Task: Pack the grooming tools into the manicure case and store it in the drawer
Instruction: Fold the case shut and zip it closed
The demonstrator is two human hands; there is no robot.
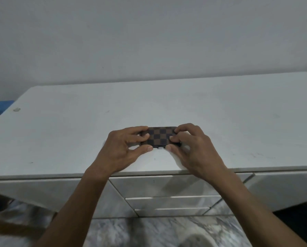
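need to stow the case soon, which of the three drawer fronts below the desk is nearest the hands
The top drawer, directly under the desktop edge below both hands. The middle drawer and bottom drawer sit lower, toward the floor. All three look shut.

Closed manicure case near the table's front edge

The manicure case (159,137) is a small flat rectangle in a brown and dark checkerboard pattern, shut, its long side running parallel to the front edge of the table (238,122), about midway between the left and right ends. The drawer (167,186) fronts below that edge are all closed.
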